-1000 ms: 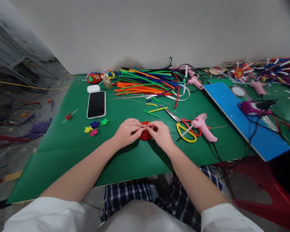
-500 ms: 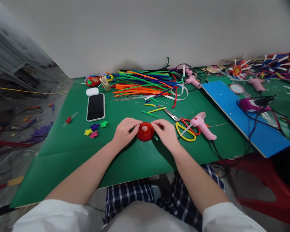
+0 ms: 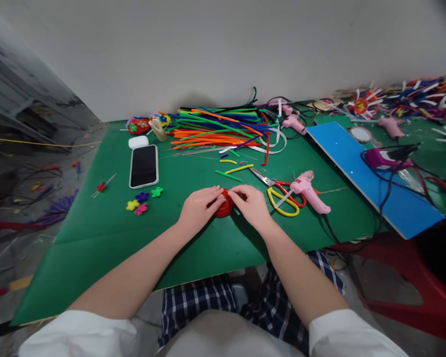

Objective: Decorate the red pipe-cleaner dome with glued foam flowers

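A small round red piece with ridged rings rests on the green table in front of me, partly covered by my fingers. From its left side, my left hand is closed on it, thumb and fingers over its edge. My right hand pinches its upper right part with thumb and forefinger. Just right of that hand lie scissors with yellow and red handles and a pink glue gun. Short green and yellow pipe cleaner pieces lie beyond my fingers.
Several small flowers and a phone are to the left. A pile of coloured pipe cleaners lies along the wall. At the right are a blue board, black cords and a purple tool.
Both hands have moved inward over the red piece, and their fingertips now nearly meet above it. Its pale centre is now covered. The view has shifted slightly.
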Tool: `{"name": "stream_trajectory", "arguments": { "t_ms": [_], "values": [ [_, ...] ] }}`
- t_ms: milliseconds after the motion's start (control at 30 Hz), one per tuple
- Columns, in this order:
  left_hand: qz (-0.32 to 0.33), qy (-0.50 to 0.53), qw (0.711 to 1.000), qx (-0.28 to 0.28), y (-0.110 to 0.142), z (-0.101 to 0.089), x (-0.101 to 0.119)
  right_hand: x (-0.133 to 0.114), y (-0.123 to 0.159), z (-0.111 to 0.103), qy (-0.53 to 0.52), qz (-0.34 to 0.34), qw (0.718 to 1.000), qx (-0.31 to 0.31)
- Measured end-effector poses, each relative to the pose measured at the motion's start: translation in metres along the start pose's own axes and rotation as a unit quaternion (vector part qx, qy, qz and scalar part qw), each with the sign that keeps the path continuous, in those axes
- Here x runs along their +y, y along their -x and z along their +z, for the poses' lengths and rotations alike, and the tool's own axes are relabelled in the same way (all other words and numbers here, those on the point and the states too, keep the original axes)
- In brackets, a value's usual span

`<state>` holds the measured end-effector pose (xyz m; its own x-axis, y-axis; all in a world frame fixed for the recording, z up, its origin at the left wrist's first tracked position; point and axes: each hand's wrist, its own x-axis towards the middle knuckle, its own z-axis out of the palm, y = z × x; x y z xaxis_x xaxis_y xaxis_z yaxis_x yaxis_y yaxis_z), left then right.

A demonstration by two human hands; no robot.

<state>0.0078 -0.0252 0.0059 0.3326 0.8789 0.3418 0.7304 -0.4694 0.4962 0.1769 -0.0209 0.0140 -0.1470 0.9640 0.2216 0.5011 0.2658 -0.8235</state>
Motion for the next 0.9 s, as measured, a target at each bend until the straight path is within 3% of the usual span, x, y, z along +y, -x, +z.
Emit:
{"name": "stream_trajectory", "arguments": {
  "t_ms": [200,433,633,900],
  "values": [
    [-0.007,0.035,0.999,0.001,-0.002,0.001,-0.001,-0.001,0.000,0.001,0.027,-0.004,1.000,-0.013],
    [0.005,0.012,0.999,0.045,0.001,-0.001,0.002,-0.003,0.000,0.001,0.035,0.004,0.999,-0.019],
    [-0.009,0.015,1.000,0.015,-0.001,-0.003,0.003,-0.003,-0.001,0.000,0.042,0.004,0.998,-0.036],
    [-0.055,-0.148,0.986,-0.043,0.008,-0.009,0.014,0.001,0.000,0.000,0.036,-0.005,0.996,-0.076]
  ]
}}
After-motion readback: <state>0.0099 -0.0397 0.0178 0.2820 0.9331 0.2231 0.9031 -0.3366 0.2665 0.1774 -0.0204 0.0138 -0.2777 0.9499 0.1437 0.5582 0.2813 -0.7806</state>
